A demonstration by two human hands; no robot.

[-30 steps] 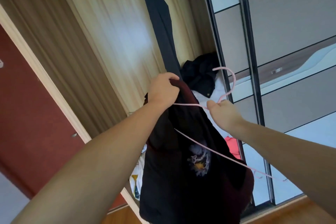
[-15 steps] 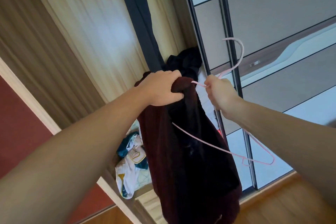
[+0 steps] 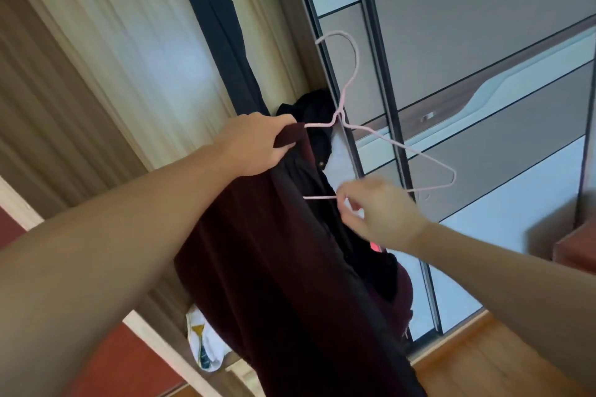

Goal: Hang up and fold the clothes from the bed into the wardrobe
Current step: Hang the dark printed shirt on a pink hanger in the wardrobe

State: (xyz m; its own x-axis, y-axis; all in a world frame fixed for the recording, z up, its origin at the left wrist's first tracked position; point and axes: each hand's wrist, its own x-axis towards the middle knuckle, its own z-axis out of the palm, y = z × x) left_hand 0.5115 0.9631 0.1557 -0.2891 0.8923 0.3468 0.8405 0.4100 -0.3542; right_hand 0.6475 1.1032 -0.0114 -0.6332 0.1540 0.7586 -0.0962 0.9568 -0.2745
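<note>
Half the hanger (image 3: 387, 145) sits inside the shirt (image 3: 274, 267), held up before the wardrobe (image 3: 145, 42).
Left hand (image 3: 254, 145) grips the shirt's shoulder; right hand (image 3: 377, 213) pinches the bottom bar, blurred. Loosening either grip could let the shirt slide off.

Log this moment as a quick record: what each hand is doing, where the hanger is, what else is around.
left hand: grips the top of the maroon garment, held up
right hand: blurred, at the hanger's bottom bar; grip unclear
hanger: pink wire, left shoulder inside the garment, right shoulder still out, hook up
garment: hangs down below the left hand
behind: sliding door, dark clothes in the wardrobe
step: hanger half in
</note>
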